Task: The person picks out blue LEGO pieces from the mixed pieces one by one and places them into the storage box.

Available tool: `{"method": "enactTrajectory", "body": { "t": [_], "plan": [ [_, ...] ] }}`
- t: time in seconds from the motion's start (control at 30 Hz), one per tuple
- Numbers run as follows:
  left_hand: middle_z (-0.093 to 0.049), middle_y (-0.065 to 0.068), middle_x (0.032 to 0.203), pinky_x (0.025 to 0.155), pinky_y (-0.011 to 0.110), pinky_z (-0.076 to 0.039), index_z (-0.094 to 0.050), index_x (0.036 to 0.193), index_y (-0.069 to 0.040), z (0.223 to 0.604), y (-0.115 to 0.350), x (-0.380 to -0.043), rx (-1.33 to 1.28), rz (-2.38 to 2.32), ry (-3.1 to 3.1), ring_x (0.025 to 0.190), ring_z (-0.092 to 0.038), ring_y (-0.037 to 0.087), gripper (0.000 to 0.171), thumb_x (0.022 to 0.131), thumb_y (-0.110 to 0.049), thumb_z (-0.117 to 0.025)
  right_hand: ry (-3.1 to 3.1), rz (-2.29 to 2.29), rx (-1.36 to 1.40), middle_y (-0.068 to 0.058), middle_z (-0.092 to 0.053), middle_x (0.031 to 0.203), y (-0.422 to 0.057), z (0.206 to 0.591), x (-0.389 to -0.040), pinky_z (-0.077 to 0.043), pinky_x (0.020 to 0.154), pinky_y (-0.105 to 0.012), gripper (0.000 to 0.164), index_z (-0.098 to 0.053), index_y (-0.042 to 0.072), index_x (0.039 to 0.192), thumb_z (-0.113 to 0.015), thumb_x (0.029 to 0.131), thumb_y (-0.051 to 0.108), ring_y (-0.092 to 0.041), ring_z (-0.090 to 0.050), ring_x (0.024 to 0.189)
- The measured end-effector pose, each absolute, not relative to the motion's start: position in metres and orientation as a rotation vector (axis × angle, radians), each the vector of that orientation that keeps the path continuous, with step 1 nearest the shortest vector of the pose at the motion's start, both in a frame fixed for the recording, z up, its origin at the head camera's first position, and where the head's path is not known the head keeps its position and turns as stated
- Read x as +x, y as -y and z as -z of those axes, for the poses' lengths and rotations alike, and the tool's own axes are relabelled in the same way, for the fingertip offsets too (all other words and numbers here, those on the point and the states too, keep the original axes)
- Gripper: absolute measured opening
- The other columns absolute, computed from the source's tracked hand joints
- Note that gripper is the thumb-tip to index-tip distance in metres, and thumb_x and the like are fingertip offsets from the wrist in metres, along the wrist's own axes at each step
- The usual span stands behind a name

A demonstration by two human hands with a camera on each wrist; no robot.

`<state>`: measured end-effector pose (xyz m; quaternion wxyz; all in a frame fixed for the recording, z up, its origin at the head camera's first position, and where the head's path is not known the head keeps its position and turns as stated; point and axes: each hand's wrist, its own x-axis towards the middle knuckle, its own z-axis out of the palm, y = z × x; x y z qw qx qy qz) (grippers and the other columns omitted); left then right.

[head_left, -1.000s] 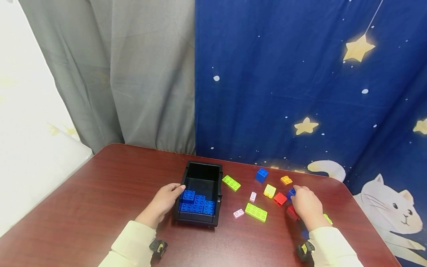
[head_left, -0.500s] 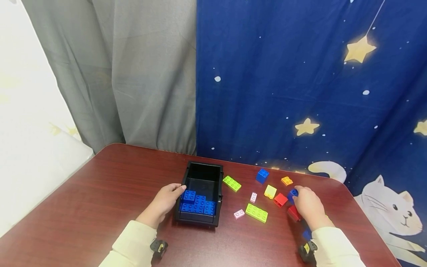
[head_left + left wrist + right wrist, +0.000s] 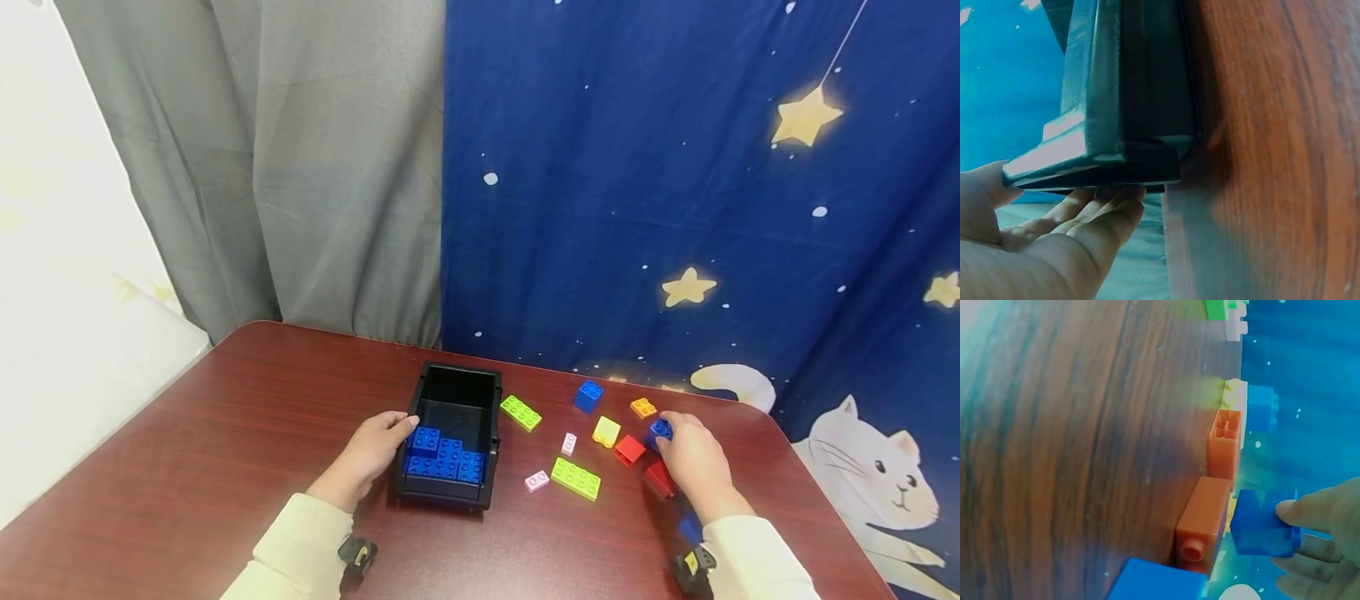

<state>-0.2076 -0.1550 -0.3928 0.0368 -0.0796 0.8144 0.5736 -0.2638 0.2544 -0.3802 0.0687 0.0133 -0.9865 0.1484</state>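
My left hand (image 3: 372,456) holds the left rim of a black plastic bin (image 3: 491,492), thumb on the rim and fingers against the outer side. Inside the bin's near end sit several blue bricks (image 3: 448,457). Over at the right, my right hand (image 3: 693,460) pinches a blue toy brick (image 3: 1263,524) between thumb and fingers, studs toward the palm side in the right wrist view. Whether that brick touches the table cannot be told. Close beside it are a red brick (image 3: 1205,515) and a second red brick (image 3: 629,450). Another blue brick (image 3: 691,527) lies partly under the right wrist.
Between bin and right hand lie lime bricks (image 3: 576,478), pink bricks (image 3: 537,481), a yellow brick (image 3: 606,432), an orange brick (image 3: 643,407) and a standing blue brick (image 3: 588,396). A curtain (image 3: 570,208) hangs behind the brown table (image 3: 247,433).
My right hand has shifted slightly, and more of the blue brick at its fingertips shows than a second ago. The left hand and the bin have stayed in place.
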Motion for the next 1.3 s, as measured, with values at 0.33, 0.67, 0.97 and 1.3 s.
{"method": "enactTrajectory", "body": {
  "t": [0.33, 0.67, 0.97, 1.3],
  "plan": [
    [-0.043, 0.032, 0.139, 0.107, 0.061, -0.030, -0.044, 0.136, 0.010, 0.394, 0.156, -0.209, -0.246, -1.761, -2.502, 0.131, -0.038, 0.047, 0.050, 0.102, -0.026, -0.046, 2.744, -0.498, 0.184, -0.032, -0.056, 0.120, -0.240, 0.368, -0.254, -0.044, 0.092, -0.061, 0.044, -0.056, -0.009, 0.124, -0.070, 0.084, 0.003, -0.050, -0.055, 0.110],
    [-0.044, 0.032, 0.139, 0.107, 0.062, -0.030, -0.044, 0.136, 0.010, 0.394, 0.156, -0.208, -0.257, -1.763, -2.500, 0.130, -0.039, 0.047, 0.050, 0.102, -0.026, -0.046, 2.648, -0.558, 0.279, -0.028, -0.057, 0.122, -0.214, 0.349, -0.242, -0.046, 0.091, -0.058, 0.045, -0.057, -0.005, 0.125, -0.072, 0.084, 0.003, -0.045, -0.055, 0.112],
    [-0.045, 0.031, 0.138, 0.107, 0.061, -0.031, -0.045, 0.136, 0.009, 0.393, 0.155, -0.207, -0.258, -1.768, -2.496, 0.130, -0.040, 0.046, 0.049, 0.102, -0.026, -0.046, 2.570, -0.613, 0.392, -0.022, -0.061, 0.122, -0.190, 0.340, -0.228, -0.050, 0.089, -0.054, 0.045, -0.061, -0.001, 0.123, -0.076, 0.081, 0.003, -0.040, -0.058, 0.111],
    [-0.045, 0.031, 0.138, 0.106, 0.061, -0.032, -0.045, 0.136, 0.009, 0.391, 0.154, -0.206, -0.266, -1.765, -2.496, 0.130, -0.040, 0.046, 0.049, 0.102, -0.027, -0.046, 2.403, -0.618, 0.589, -0.016, -0.066, 0.116, -0.162, 0.337, -0.217, -0.055, 0.082, -0.050, 0.047, -0.066, 0.002, 0.116, -0.083, 0.073, 0.003, -0.034, -0.063, 0.105]
  ]
}}
